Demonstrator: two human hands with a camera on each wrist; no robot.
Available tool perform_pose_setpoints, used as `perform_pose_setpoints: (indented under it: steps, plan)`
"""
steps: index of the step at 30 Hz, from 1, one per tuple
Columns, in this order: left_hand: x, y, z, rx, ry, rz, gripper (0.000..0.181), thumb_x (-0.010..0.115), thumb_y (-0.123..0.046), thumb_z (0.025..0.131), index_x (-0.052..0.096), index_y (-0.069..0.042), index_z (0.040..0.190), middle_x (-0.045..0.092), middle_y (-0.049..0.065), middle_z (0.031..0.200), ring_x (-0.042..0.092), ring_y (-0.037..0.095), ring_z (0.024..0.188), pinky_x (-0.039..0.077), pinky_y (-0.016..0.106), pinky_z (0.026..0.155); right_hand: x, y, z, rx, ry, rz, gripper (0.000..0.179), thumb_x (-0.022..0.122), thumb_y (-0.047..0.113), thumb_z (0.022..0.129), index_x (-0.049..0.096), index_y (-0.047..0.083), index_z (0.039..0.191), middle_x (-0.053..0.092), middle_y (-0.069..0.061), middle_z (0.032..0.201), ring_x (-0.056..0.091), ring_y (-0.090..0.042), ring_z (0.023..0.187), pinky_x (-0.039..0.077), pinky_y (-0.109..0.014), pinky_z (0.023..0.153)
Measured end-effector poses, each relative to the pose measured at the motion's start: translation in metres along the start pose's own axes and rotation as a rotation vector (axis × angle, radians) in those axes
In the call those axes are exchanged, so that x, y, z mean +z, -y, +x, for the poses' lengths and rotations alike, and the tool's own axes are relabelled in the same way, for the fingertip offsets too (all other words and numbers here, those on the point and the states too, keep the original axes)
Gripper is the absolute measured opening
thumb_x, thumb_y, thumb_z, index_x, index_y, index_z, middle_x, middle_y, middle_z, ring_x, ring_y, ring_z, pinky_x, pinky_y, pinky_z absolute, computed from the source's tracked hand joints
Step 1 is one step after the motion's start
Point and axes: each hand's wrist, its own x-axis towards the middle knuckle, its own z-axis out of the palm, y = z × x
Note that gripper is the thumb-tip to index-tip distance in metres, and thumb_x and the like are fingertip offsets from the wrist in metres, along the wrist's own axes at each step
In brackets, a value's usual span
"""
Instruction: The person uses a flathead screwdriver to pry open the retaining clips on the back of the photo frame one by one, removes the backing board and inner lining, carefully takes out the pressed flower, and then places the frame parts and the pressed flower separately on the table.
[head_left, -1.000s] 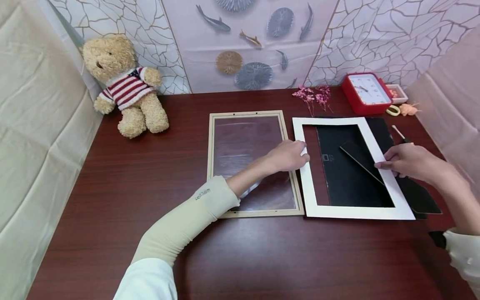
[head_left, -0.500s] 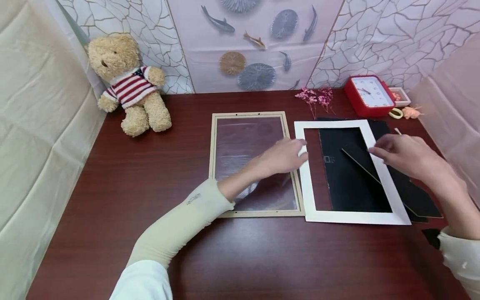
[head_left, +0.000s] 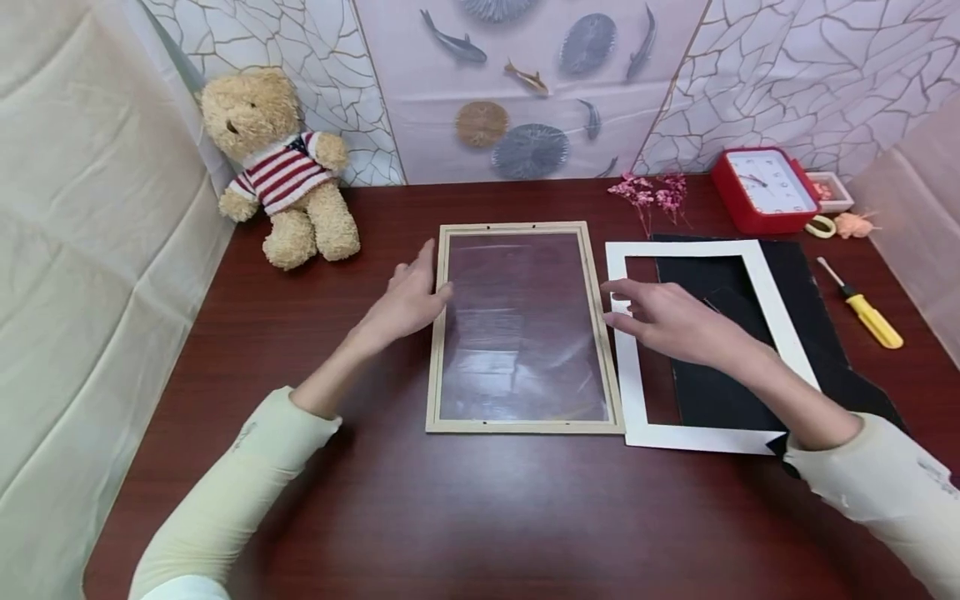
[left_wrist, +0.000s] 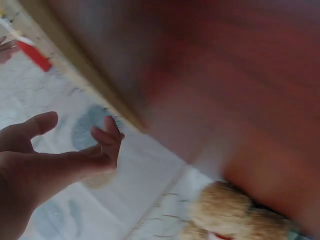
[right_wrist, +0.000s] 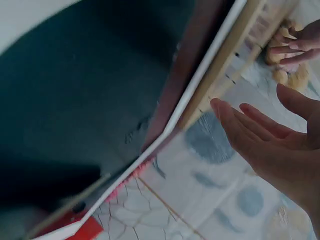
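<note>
A light wooden picture frame [head_left: 525,427] lies on the dark table, a clear sheet [head_left: 495,342] filling its opening. My left hand [head_left: 405,302] is at the frame's left side, fingers spread and thumb over the edge. On the other side, my right hand [head_left: 671,321] reaches across the white mat [head_left: 697,438], its fingertips close to the frame's right edge. Both wrist views show extended fingers with nothing in them. The mat lies right beside the frame, over a black backing board [head_left: 716,400], partly hidden by my right forearm.
A yellow-handled screwdriver [head_left: 873,321] lies right of the backing board. Along the back right are a red clock [head_left: 765,192], pink dried flowers [head_left: 652,196] and a small tray [head_left: 832,192]. A teddy bear [head_left: 292,175] sits at the back left.
My left hand has moved left from the mat's edge across to the frame's left side. My right hand has left the mat's right edge and come leftward. The mat lies over the board.
</note>
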Motion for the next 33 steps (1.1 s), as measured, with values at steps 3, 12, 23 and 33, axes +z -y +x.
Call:
perform_pose_setpoints:
  steps: [3,12,23,33]
  plan:
    - [-0.007,0.006,-0.012,-0.045,0.034,-0.125,0.092,0.056,-0.032,0.109,-0.002,-0.008,0.177,0.036,0.020,0.177,0.045,0.035,0.153,0.039,0.052,0.125,0.005,0.001,0.010,0.009,0.042,-0.006,0.050,0.065,0.012,0.111,0.054,-0.013,0.152,0.071,-0.032,0.138,0.075,-0.045,0.118,0.062,-0.056,0.090]
    - [-0.014,-0.024,-0.051,-0.014,0.104,-0.264,0.086,0.050,-0.013,0.110,-0.006,0.005,0.173,0.029,0.023,0.178,0.046,0.036,0.142,0.033,0.046,0.126,0.011,0.000,0.021,0.069,0.062,0.023,0.053,0.063,0.008,0.110,0.049,-0.020,0.153,0.067,-0.036,0.140,0.077,-0.045,0.117,0.060,-0.041,0.077]
    - [0.002,-0.028,-0.057,-0.048,0.052,-0.305,0.092,0.051,-0.010,0.109,-0.013,-0.001,0.174,0.018,0.012,0.182,0.020,0.036,0.159,0.019,0.053,0.133,0.028,0.005,0.024,0.054,0.034,-0.021,0.034,0.064,-0.011,0.099,0.064,-0.015,0.133,0.074,-0.037,0.122,0.058,-0.022,0.073,0.030,-0.027,0.054]
    - [-0.002,-0.023,-0.055,-0.151,-0.008,-0.785,0.082,0.042,-0.001,0.108,-0.005,-0.001,0.175,0.027,0.010,0.181,0.042,0.030,0.161,0.028,0.041,0.134,0.020,0.006,0.032,0.081,0.098,-0.009,0.046,0.066,-0.002,0.104,0.057,-0.019,0.145,0.079,-0.030,0.113,0.035,-0.015,0.056,0.028,-0.027,0.053]
